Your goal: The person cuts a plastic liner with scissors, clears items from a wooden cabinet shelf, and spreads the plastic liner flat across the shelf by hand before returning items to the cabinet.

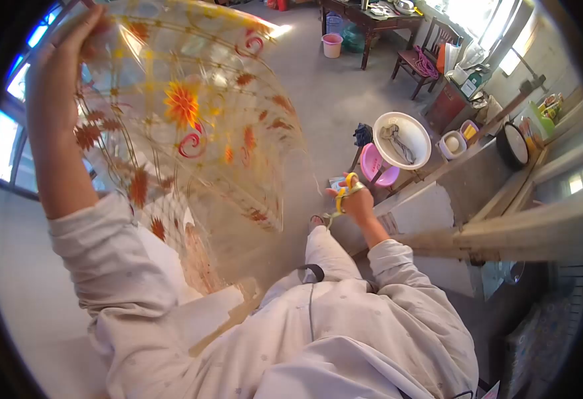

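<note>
A large see-through plastic sheet printed with orange flowers, leaves and red swirls hangs at the upper left. My left hand is raised and grips its upper edge. Lower down on the right, my right hand holds yellow-handled scissors, with the fingers around the handles. A yellowish strip hangs by this hand. The sheet's free right edge is to the left of the scissors, apart from them.
A white basin with a cloth stands above a pink basin on the right. Farther back are a pink bucket, a dark table and a wooden chair. A wooden beam crosses at the right.
</note>
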A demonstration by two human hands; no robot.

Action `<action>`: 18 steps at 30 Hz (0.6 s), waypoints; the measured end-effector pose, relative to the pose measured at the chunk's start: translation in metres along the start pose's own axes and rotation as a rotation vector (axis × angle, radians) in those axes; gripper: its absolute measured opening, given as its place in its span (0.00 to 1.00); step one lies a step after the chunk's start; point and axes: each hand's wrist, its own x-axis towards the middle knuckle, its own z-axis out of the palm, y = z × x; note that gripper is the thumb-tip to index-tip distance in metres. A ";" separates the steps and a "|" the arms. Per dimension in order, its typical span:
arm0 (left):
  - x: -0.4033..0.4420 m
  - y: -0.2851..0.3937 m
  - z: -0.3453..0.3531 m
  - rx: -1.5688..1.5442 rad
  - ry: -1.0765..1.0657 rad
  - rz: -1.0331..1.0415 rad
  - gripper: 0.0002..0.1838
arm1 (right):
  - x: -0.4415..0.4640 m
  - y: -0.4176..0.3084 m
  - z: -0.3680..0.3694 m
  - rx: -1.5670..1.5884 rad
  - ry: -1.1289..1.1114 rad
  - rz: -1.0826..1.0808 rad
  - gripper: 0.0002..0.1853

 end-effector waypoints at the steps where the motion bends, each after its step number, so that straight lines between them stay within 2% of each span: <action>1: 0.017 -0.004 0.001 0.030 -0.011 0.062 0.14 | 0.013 -0.008 0.007 -0.034 0.029 0.018 0.33; 2: 0.044 -0.013 -0.002 -0.007 -0.084 0.032 0.15 | 0.034 -0.010 0.023 -0.039 0.166 -0.060 0.30; 3: 0.063 -0.022 0.002 0.142 -0.058 0.141 0.16 | 0.062 -0.005 0.048 -0.038 0.308 -0.138 0.28; 4: 0.084 -0.033 0.007 0.074 0.010 0.098 0.16 | 0.101 -0.004 0.069 -0.037 0.449 -0.214 0.25; 5: 0.103 -0.045 0.013 0.005 0.074 0.051 0.16 | 0.142 -0.001 0.084 0.264 0.431 -0.134 0.25; 6: 0.128 -0.064 0.014 -0.003 0.068 0.098 0.18 | 0.177 -0.001 0.099 0.565 0.398 -0.041 0.25; 7: 0.160 -0.087 0.006 -0.093 -0.013 0.097 0.18 | 0.203 -0.002 0.099 0.450 0.359 -0.058 0.24; 9: 0.192 -0.112 0.001 -0.018 0.022 0.132 0.20 | 0.269 -0.004 0.114 0.203 0.273 -0.073 0.24; 10: 0.197 -0.112 0.010 0.045 0.134 0.144 0.22 | 0.290 -0.008 0.120 0.331 0.122 -0.031 0.24; 11: 0.212 -0.128 0.006 0.132 0.141 0.128 0.23 | 0.303 -0.032 0.112 0.254 0.083 -0.030 0.23; 12: 0.232 -0.150 0.004 0.110 0.141 0.188 0.20 | 0.316 -0.057 0.103 0.176 0.044 -0.032 0.23; 13: 0.240 -0.158 0.009 0.088 0.144 0.250 0.18 | 0.332 -0.064 0.114 0.152 0.093 -0.006 0.22; 15: 0.244 -0.173 0.027 -0.062 0.220 0.175 0.13 | 0.364 -0.060 0.144 0.099 0.191 0.051 0.22; 18: 0.246 -0.169 0.084 -0.291 0.318 0.098 0.09 | 0.447 -0.033 0.232 0.317 0.178 0.101 0.17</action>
